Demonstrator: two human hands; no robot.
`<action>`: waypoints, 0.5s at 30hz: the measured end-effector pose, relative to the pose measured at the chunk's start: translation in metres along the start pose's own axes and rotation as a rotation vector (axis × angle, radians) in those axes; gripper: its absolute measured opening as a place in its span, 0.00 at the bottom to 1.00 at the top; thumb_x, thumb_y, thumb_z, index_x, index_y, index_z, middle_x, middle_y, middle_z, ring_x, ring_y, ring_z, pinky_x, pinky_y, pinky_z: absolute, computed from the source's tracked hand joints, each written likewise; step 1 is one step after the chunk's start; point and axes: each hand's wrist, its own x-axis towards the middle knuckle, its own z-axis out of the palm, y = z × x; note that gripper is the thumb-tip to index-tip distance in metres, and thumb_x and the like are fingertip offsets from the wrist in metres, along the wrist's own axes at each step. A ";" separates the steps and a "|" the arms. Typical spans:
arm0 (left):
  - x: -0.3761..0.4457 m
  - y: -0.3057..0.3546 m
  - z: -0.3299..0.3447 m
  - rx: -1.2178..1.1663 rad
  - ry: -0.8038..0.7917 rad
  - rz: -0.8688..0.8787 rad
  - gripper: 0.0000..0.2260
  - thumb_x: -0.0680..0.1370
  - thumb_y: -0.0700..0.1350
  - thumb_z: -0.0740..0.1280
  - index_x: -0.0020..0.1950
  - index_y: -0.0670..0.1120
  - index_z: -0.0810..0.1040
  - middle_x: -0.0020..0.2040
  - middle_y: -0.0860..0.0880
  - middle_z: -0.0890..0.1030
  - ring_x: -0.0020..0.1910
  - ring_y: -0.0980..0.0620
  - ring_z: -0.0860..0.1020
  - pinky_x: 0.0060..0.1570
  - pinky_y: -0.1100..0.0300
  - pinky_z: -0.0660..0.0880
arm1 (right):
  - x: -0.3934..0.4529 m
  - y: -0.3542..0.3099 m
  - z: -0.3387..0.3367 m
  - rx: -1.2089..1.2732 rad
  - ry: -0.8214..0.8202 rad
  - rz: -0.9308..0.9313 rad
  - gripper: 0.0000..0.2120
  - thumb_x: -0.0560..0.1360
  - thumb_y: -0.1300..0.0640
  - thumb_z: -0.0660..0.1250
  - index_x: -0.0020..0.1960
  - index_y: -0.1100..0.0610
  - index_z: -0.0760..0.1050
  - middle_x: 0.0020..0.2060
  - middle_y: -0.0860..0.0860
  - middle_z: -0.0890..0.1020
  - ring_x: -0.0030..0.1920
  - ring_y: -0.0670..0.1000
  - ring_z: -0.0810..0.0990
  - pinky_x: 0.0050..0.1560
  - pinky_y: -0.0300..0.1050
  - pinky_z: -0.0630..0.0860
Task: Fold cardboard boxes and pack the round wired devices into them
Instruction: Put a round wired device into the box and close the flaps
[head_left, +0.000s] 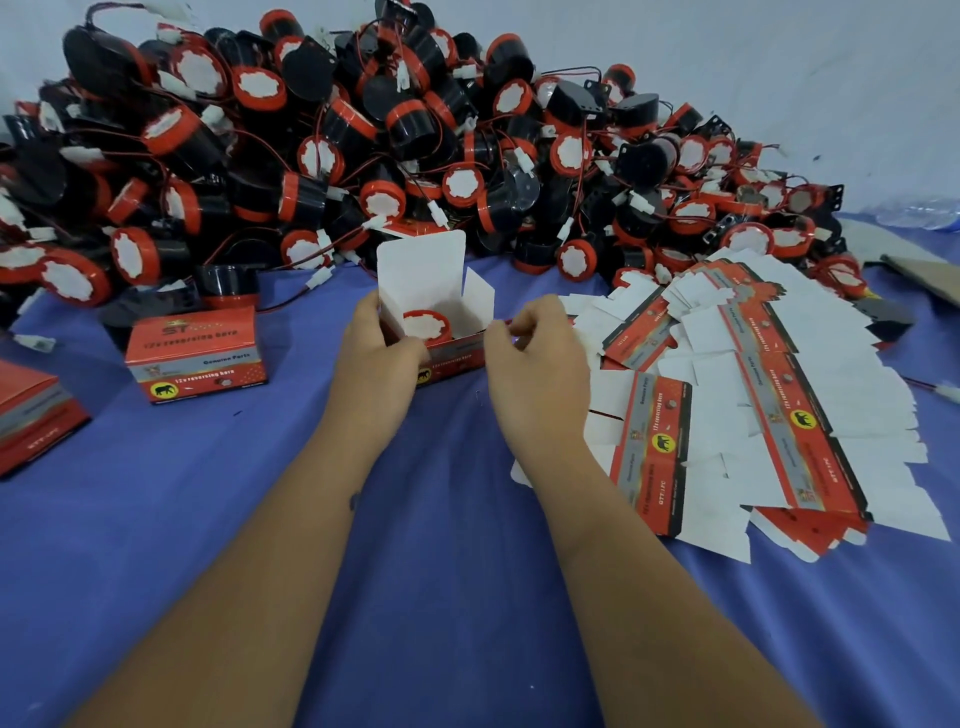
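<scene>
A: Where's the open box (441, 332)?
B: Mid-tabletop (441, 519), before the device pile (363, 145), 1 device (427, 326) inside. Left hand (376, 353) grips its left wall; right hand (535, 353) pinches its right flap.

On the blue cloth (208, 519), the left hand (374, 358) grips the open red cardboard box (447, 358) with a round red-and-black wired device (427, 325) inside, the right hand (535, 358) pinches its side, between a closed red box (197, 358) and flat unfolded cartons (753, 415).
</scene>
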 end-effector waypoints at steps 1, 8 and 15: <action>0.000 0.000 0.000 -0.036 0.017 -0.016 0.25 0.77 0.41 0.65 0.73 0.55 0.66 0.61 0.53 0.77 0.57 0.56 0.77 0.48 0.62 0.74 | 0.002 0.001 -0.001 0.044 0.039 0.053 0.10 0.78 0.53 0.63 0.40 0.54 0.67 0.32 0.47 0.72 0.32 0.47 0.69 0.36 0.46 0.68; 0.001 -0.001 0.000 0.172 -0.049 0.071 0.22 0.80 0.50 0.65 0.73 0.59 0.67 0.60 0.62 0.77 0.60 0.58 0.74 0.54 0.63 0.72 | 0.008 0.001 -0.007 0.112 0.091 0.247 0.21 0.83 0.49 0.56 0.33 0.55 0.68 0.33 0.52 0.75 0.34 0.51 0.72 0.37 0.45 0.64; 0.001 0.003 -0.003 -0.056 0.025 -0.048 0.20 0.80 0.42 0.62 0.68 0.60 0.75 0.55 0.60 0.82 0.54 0.59 0.80 0.47 0.64 0.75 | 0.005 -0.021 -0.017 0.718 0.120 0.070 0.07 0.79 0.62 0.62 0.46 0.58 0.78 0.32 0.54 0.76 0.33 0.49 0.72 0.34 0.40 0.72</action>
